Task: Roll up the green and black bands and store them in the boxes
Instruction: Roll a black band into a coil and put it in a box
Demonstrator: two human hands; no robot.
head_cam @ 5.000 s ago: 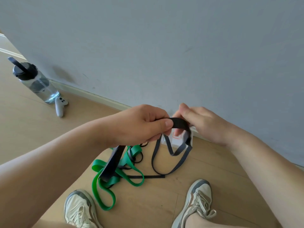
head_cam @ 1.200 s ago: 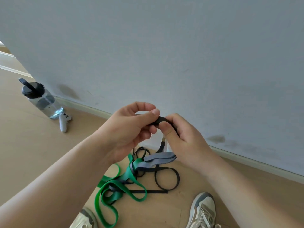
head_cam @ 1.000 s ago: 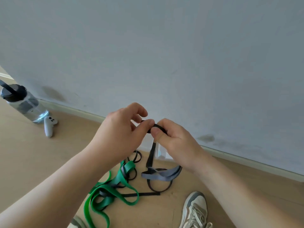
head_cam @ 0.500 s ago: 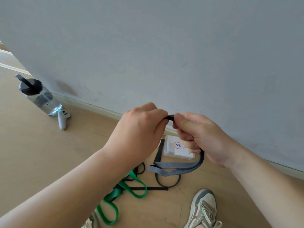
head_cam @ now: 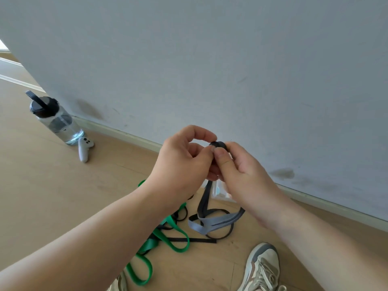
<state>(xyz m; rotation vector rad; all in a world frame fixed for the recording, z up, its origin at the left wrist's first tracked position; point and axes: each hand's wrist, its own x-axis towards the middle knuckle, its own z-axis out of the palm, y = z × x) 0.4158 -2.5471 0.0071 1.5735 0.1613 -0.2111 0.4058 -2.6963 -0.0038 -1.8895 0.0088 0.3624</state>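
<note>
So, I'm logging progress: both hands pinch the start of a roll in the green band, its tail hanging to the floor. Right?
Not quite. The head view shows the left hand and right hand pinching the start of a roll in the black band, its tail hanging to the floor. The green band lies loose on the floor, untouched.

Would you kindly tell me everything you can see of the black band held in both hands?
The flat black elastic band looks rubbery, greyish where light catches it. Its upper end is wound into a small tight coil pinched between the fingertips of the left hand and right hand. The rest hangs down, then folds into loose loops low by the wooden floor; whether they rest on it is unclear.
</note>
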